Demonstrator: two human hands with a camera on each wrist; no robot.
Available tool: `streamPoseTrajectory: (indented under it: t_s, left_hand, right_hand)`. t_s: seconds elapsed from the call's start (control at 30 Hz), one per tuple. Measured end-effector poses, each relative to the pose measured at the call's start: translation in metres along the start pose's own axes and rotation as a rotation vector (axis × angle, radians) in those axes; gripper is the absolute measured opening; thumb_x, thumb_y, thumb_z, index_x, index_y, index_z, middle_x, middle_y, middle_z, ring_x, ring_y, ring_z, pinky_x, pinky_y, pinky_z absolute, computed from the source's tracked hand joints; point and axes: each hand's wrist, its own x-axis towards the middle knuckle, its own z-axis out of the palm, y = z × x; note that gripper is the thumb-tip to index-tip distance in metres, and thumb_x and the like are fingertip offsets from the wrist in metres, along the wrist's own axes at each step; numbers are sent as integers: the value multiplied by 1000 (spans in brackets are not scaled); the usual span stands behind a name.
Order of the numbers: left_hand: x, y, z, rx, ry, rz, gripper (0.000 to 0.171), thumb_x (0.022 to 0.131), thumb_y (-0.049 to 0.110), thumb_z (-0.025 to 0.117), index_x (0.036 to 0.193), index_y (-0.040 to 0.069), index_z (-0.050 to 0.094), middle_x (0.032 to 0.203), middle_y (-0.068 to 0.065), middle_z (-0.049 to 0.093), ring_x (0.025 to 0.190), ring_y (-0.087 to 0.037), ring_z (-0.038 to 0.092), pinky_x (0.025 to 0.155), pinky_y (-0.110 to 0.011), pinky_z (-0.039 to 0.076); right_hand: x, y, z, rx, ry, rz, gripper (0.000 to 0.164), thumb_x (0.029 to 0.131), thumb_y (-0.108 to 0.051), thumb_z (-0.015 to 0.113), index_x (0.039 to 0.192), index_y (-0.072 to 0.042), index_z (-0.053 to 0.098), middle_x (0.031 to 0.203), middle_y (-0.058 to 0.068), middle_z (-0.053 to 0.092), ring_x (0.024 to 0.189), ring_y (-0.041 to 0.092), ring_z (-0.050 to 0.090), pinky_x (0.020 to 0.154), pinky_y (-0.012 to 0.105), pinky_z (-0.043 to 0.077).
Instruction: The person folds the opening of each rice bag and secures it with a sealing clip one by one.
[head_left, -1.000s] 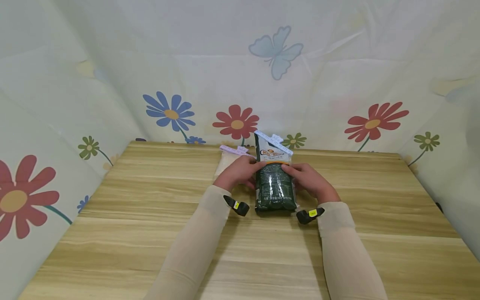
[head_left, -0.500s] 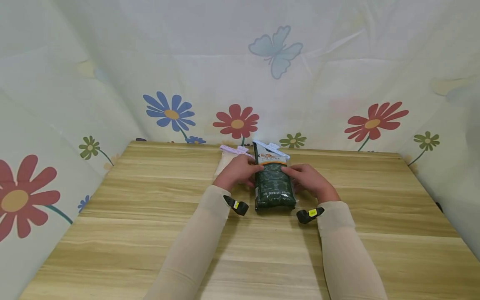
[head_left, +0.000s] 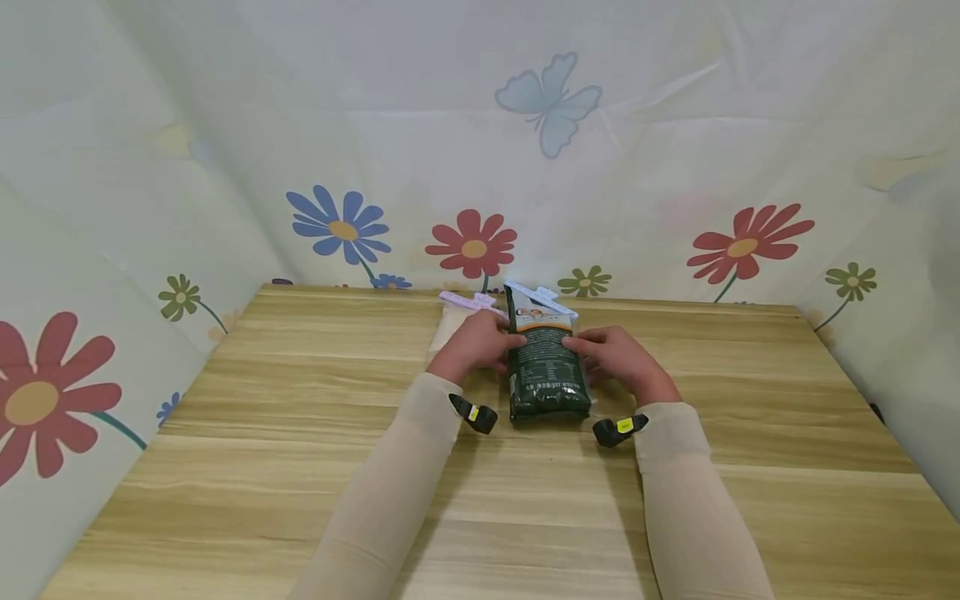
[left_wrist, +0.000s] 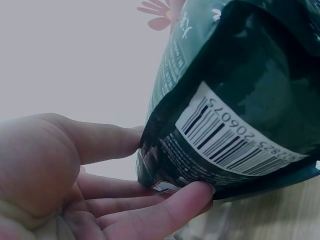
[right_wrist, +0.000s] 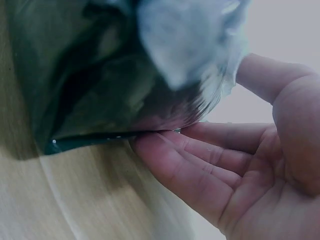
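A glossy dark green food bag [head_left: 551, 375] with an orange stripe leans back, its top closed by a light blue bag clip [head_left: 542, 298]. My left hand [head_left: 477, 342] holds its left edge, thumb on the front and fingers beneath. From the other side my right hand [head_left: 618, 358] grips it the same way. In the left wrist view the bag's side bears a white barcode label [left_wrist: 230, 135]. The right wrist view has my right fingertips [right_wrist: 155, 150] under the bag's lower edge. Partly behind my left hand lies a pale bag [head_left: 447, 323] with a lilac bag clip [head_left: 474, 303].
The bags are on a wood-grain table [head_left: 300, 467], near its back edge. A white curtain [head_left: 637, 167] printed with flowers and a butterfly hangs behind and at both sides. Each wrist carries a small black camera [head_left: 480, 417].
Over the last second the green bag's clipped top has tipped down and away from me. Both hands have kept hold of it and barely moved. The pale bag stays in place.
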Motion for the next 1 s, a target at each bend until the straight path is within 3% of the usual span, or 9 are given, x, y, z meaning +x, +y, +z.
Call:
streamPoseTrajectory:
  t_s: [0.37,0.67,0.83,1.0]
  left_hand:
    - [1,0,0,6,-20,1,47,90,29,69,127,1,60,108,-11,66,75,-18,70,70,-35,59]
    - [-6,5,-14,27,10,20,50,92,31,67,134,6,57,113,-10,67,85,-24,73,79,-36,58]
    - [-8,3,-21,46,32,70,45,95,31,62,134,8,57,119,-10,66,90,-25,72,78,-36,58]
    - [-11,3,-26,84,60,109,41,98,30,56,134,8,57,105,-10,67,84,-22,69,73,-31,56]
  right_hand:
    - [0,3,0,14,1,13,66,92,-49,61,135,0,52,113,19,64,86,21,66,74,35,58]
    - [-2,-3,-2,-9,16,-21,62,92,-46,61,133,1,55,111,19,66,89,23,66,81,40,57]
    - [-5,-6,-4,4,31,-22,63,94,-45,59,137,0,51,120,21,64,100,28,66,90,45,54]
    - [-5,-5,-6,7,40,-35,63,95,-45,58,138,-1,49,131,21,58,111,33,63,94,46,52]
